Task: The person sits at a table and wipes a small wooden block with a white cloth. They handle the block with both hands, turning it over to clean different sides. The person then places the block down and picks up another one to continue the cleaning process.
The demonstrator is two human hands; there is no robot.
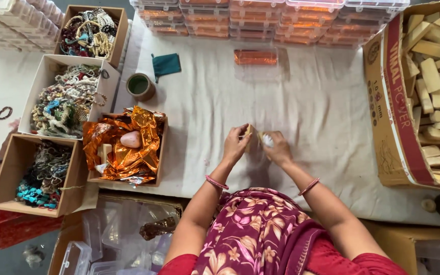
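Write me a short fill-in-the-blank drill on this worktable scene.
1. Both hands, left hand and right hand, meet over the ____ cloth.
2. The box of pale wooden blocks sits at the person's ____.
3. The crumpled foil is ____ coloured.

Missing words: white; right; orange

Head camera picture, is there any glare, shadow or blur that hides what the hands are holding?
Head view: even, soft light; faint shadow under the left hand and right hand; glare on the copper foil; the small pale item between the fingers is too small and soft to identify.
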